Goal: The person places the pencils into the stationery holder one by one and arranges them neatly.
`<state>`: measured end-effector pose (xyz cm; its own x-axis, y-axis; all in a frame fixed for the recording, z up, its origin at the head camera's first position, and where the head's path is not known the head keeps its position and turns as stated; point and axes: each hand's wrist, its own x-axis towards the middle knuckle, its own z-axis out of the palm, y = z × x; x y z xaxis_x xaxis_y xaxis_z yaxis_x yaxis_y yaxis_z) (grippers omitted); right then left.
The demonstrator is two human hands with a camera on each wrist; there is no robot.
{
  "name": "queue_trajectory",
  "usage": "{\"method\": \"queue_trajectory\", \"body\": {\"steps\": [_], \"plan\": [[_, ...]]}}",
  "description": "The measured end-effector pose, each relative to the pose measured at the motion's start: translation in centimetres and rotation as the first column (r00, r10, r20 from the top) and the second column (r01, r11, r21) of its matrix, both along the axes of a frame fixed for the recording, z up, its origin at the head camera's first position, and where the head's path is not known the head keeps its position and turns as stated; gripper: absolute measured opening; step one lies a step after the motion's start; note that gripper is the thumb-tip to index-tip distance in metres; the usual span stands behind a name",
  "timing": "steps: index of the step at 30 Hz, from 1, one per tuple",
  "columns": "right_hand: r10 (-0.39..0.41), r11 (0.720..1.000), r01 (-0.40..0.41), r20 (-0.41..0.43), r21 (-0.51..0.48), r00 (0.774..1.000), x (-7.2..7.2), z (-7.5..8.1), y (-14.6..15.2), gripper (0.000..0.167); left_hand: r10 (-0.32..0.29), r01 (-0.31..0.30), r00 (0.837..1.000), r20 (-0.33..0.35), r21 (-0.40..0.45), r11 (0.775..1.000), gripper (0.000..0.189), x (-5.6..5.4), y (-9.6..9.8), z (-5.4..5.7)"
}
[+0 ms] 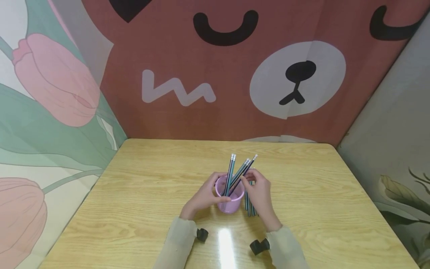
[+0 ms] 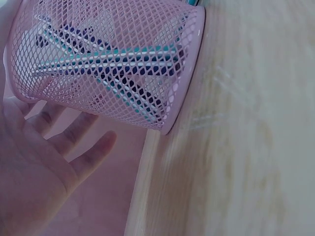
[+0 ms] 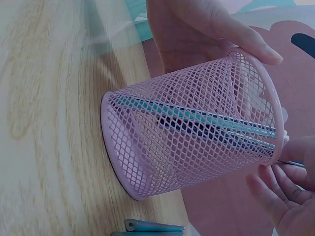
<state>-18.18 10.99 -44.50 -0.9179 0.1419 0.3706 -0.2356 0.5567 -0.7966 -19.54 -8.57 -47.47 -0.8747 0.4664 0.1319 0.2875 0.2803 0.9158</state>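
A pink wire-mesh pen cup [image 1: 229, 200] is seen standing upright near the middle of a pale wood-grain table [image 1: 141, 194], steadied by the left hand [image 1: 205, 195], whose thumb and fingers are curled round the cup's left wall and rim. Several dark pencils with teal and white stripes [image 1: 236, 173] are already stood inside it, leaning to the right, their metal-capped eraser ends fanned above the rim. One of these pencils is pinched just above the rim by the fingertips of the right hand [image 1: 259, 194], so that it appears to be in the act of being set among the others.

A further small bundle of the same striped pencils [image 1: 250, 205] is left lying flat on the table just beside the cup, on its right, partly hidden under the right hand; its exact count cannot be told. In the right wrist view, the ends of these lying pencils [image 3: 147, 227] are shown close by the cup's base.

The loading is judged to be well under way but unfinished: a handful of pencils has been stowed, one is being placed, and the bundle on the table is still to be gathered. Behind the table, a brown cartoon-bear backdrop [image 1: 235, 74] is hung.
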Motion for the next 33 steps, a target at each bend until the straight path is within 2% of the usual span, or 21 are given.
{"method": "queue_trajectory", "body": {"steps": [13,24,29,33], "plan": [[0.014,1.000,-0.015,0.056,0.025,0.998,-0.1,0.1,0.1,0.013,-0.006,0.006,1.000,-0.007,-0.003,1.000,0.079,0.0,-0.1,0.1],[0.001,1.000,-0.002,0.077,0.007,0.997,-0.1,0.2,1.0,0.020,-0.010,0.010,1.000,-0.016,0.011,1.000,0.078,0.0,-0.1,0.1],[-0.006,1.000,0.006,0.094,0.001,0.996,-0.3,0.1,1.7,0.022,-0.001,0.001,1.000,0.001,0.007,1.000,0.078,0.0,0.0,0.1],[-0.016,0.998,0.009,0.130,0.055,0.991,-0.9,-0.5,2.4,0.023,0.004,-0.004,1.000,0.007,0.002,1.000,0.079,0.0,0.0,0.1]]}}
